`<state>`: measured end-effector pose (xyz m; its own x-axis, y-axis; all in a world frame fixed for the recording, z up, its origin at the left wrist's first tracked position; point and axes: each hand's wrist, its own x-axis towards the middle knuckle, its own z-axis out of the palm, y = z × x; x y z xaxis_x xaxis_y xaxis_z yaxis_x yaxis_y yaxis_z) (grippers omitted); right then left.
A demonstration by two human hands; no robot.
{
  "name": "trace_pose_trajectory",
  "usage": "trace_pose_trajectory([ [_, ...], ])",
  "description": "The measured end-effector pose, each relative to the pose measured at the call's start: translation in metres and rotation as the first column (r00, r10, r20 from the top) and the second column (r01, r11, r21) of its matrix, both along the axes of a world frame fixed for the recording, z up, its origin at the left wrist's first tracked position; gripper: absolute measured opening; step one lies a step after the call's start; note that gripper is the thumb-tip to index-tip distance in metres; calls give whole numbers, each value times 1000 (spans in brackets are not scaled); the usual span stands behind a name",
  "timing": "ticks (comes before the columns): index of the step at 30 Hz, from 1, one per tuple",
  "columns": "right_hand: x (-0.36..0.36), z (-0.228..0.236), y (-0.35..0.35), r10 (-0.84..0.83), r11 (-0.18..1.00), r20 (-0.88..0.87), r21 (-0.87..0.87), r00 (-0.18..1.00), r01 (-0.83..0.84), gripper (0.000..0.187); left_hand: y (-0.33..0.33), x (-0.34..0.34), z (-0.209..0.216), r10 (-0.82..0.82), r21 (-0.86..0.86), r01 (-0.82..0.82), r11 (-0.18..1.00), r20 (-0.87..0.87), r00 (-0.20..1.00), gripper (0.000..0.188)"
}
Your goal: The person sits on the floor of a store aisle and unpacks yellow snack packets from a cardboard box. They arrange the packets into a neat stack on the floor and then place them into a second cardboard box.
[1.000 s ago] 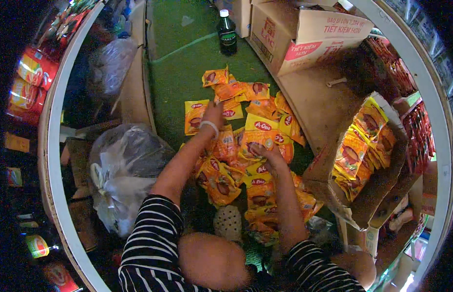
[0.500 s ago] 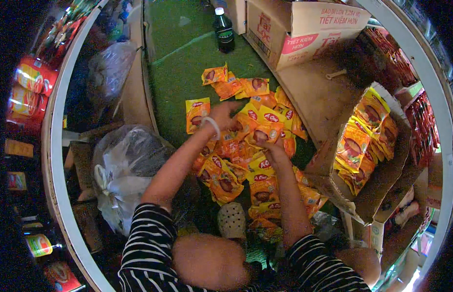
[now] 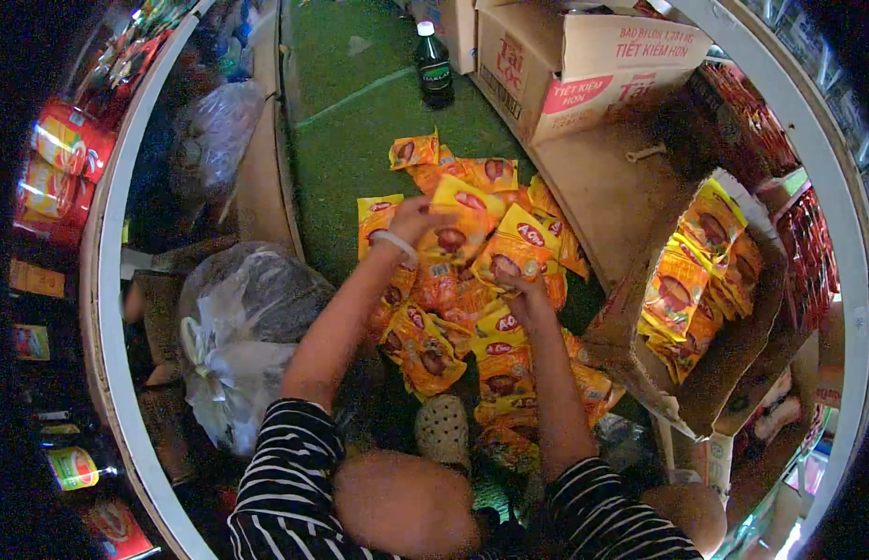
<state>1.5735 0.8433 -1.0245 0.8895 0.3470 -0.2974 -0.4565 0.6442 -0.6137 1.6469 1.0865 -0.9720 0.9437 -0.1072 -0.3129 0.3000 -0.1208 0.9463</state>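
Observation:
A heap of yellow and orange sachets (image 3: 425, 353) lies on the green floor in front of me. My left hand (image 3: 418, 224), with a pale band at its wrist, grips one sachet (image 3: 461, 227) by its left side and holds it tilted up above the heap. In my right hand (image 3: 525, 291) another sachet (image 3: 525, 240) is pinched at its lower edge, its front facing up. The two held sachets are side by side, close to each other. Part of the fingers of each hand is hidden behind the sachets.
At the right an opened cardboard box (image 3: 759, 359) holds more such sachets (image 3: 686, 280). A large carton (image 3: 518, 70) and a dark bottle with a white cap (image 3: 434, 70) stand at the far side. A tied clear plastic bag (image 3: 243, 322) sits on the left, and a beige clog (image 3: 442, 429) is near me.
My left hand has lifted a sachet off the heap, up and toward the one in my right hand. The right hand stays nearly in place, still holding its sachet.

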Motion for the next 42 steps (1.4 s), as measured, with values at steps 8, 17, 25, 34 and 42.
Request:
trace_pose_trajectory([
  [8,-10,26,6,61,963,-24,265,998,-52,56,-50,-40,14,-123,108,116,987,62,990,43],
  [17,-6,-8,-4,71,993,-112,-83,991,-81,47,16,-3,-26,267,783,-413,464,321,909,59],
  [25,-2,21,2,150,988,-78,-11,986,-151,31,106,-23,-77,320,952,-50,300,-51,946,67],
  [34,-2,3,0,167,986,-25,-2,986,-168,43,84,-26,-18,457,303,-422,855,-55,888,26],
  [42,-4,15,-4,187,982,-106,-12,977,-189,47,-16,-48,76,255,-46,-256,966,363,896,27],
])
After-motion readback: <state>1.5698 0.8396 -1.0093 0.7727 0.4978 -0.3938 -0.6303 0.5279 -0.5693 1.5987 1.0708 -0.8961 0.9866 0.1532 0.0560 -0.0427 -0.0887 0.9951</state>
